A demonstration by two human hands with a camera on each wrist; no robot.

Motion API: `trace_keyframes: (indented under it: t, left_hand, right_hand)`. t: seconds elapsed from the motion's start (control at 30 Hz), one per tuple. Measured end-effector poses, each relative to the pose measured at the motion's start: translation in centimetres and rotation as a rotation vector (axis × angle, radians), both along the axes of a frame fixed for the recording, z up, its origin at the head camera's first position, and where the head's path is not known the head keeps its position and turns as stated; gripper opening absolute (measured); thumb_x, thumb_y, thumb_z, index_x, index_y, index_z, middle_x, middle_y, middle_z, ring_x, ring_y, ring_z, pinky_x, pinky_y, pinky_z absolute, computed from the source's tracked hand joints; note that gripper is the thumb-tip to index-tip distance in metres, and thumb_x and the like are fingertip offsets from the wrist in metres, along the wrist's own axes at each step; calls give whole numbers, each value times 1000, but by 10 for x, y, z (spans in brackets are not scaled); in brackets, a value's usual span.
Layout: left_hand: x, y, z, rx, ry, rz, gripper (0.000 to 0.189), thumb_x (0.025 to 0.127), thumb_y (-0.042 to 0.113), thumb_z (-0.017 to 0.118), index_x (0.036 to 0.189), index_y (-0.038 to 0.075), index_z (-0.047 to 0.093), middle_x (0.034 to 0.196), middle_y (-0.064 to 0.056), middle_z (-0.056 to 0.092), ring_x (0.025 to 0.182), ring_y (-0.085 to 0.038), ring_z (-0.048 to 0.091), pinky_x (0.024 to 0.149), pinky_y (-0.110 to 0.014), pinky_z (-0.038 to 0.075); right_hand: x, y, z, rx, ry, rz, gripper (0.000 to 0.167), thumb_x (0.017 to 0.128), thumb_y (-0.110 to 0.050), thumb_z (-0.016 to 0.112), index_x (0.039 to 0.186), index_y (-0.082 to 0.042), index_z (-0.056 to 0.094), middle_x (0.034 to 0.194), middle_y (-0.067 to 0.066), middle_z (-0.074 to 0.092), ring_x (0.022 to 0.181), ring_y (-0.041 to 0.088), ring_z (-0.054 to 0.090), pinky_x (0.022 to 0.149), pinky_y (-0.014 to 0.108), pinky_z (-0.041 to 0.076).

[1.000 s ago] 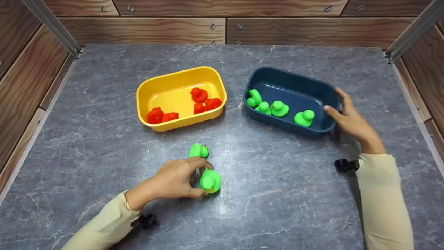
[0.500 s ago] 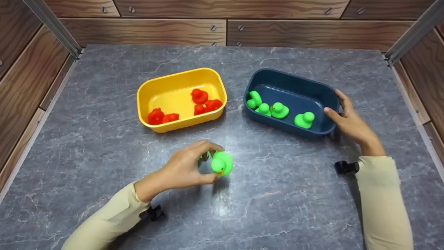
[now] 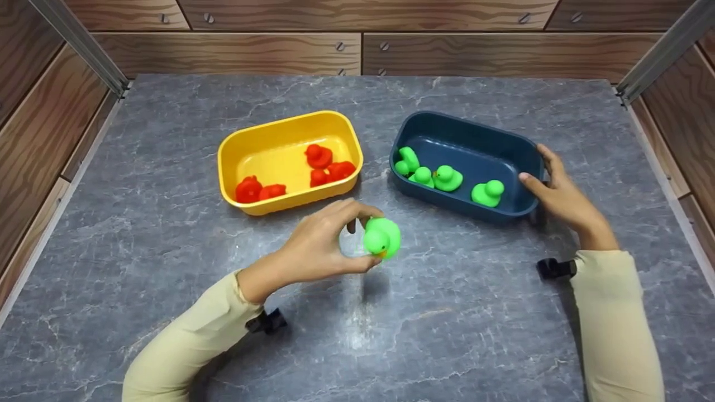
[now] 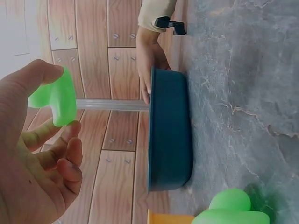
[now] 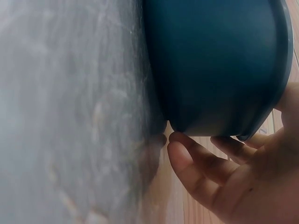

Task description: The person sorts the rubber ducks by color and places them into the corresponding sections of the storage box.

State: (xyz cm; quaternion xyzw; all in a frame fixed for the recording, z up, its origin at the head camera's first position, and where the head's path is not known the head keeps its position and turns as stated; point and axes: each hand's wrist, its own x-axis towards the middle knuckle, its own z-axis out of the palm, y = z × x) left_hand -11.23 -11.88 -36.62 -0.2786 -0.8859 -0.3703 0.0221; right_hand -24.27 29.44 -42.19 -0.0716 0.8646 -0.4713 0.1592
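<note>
My left hand [image 3: 315, 245] pinches a green rubber duck [image 3: 386, 237] between thumb and fingers. It is held up over the grey table, in front of the gap between two bins. In the left wrist view this duck [image 4: 64, 100] sits at the thumb tip and the curled fingers. My right hand [image 3: 572, 198] grips the right end of the dark blue bin [image 3: 475, 142], thumb over the rim; the right wrist view has several fingers [image 5: 201, 168] against its outer wall. Several green ducks [image 3: 447, 178] lie inside. Another green duck [image 4: 231, 212] is on the table, hidden by my left hand in the head view.
Left of the blue bin stands a yellow bin [image 3: 273, 159] holding several red rubber ducks [image 3: 318, 156]. Wood-patterned panels [image 3: 223, 53] border the table at the back and both sides. Metal posts [image 3: 84, 50] rise at the back corners.
My left hand has lifted the green duck off the table and carried it rightward and away from me. The right hand keeps its hold on the blue bin.
</note>
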Motion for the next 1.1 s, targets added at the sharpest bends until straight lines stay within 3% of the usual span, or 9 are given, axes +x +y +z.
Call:
trace_keyframes:
  t: [0.13,0.33,0.57,0.87,1.1]
  left_hand:
    - [-7,5,5,24,31,11,51,73,33,80,118,19,62,100,4,62,87,-9,53,68,-24,44]
    - [-17,14,22,131,118,-4,50,74,28,81,119,15,62,100,2,63,88,-14,55,74,-23,45]
    - [-28,30,36,185,193,4,51,76,29,80,120,12,61,99,0,62,89,-11,52,76,-22,44]
    - [-42,50,42,224,150,-3,52,77,27,79,123,11,59,103,0,62,91,-10,52,78,-20,44]
    - [-52,66,45,168,95,4,52,79,32,78,123,13,58,108,1,62,91,-11,51,78,-19,44]
  right_hand:
    - [0,1,0,2,-1,-7,85,100,-42,45,154,-15,-15,159,21,-16,143,51,2,111,65,16]
    - [0,1,0,8,9,-3,84,100,-40,45,154,-15,-15,160,21,-14,143,51,5,111,65,18]
    - [-1,1,-1,5,7,-7,84,100,-41,46,154,-16,-14,159,21,-14,143,52,3,111,65,16]
    - [-1,2,-2,-6,-9,-9,84,100,-39,46,154,-18,-16,159,19,-19,143,52,-3,113,65,11]
    - [-1,1,-1,3,-9,-12,85,100,-41,46,154,-17,-16,159,20,-19,143,52,-2,112,65,12]
